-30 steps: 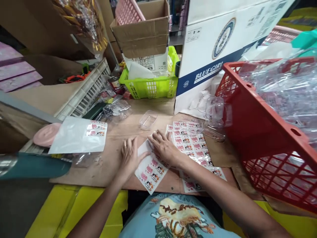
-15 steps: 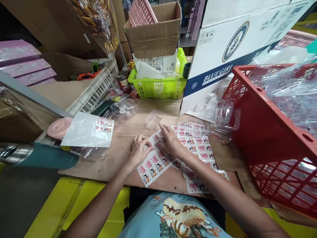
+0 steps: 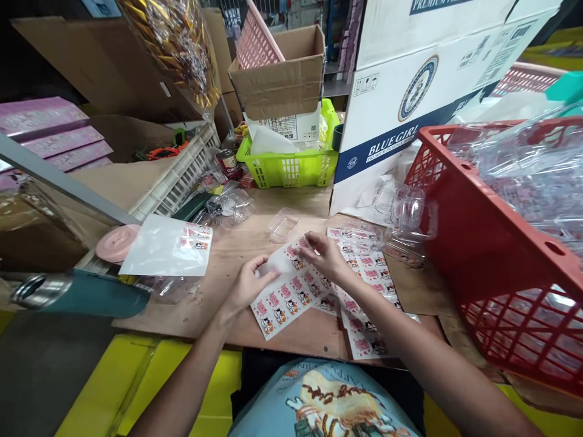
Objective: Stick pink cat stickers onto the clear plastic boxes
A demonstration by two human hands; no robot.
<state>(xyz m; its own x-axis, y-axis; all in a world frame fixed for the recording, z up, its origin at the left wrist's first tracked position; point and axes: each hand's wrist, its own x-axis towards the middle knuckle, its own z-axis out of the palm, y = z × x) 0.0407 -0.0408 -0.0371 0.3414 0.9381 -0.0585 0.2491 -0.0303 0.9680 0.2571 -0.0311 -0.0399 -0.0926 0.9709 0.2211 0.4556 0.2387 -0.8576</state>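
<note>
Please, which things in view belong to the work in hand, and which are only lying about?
Seem to belong:
cat-print sheet between the left hand and right hand
printed sheets to its right
mostly bare sheet, left
clear tray, possibly; untouched

Seem only lying about:
teal bottle
can
gold bundle

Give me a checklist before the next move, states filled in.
1. Front sticker sheet printed side up: ok, cat stickers visible.
2. Left hand at the sheet's left edge: ok, thumb and fingers apart.
3. Right hand holding a sticker: cannot tell, fingertips close together, too small to see.
4. Clear tray free of both hands: ok, beyond the sheet.
5. Sheets at right unobstructed: not ok, right forearm crosses above them.
</note>
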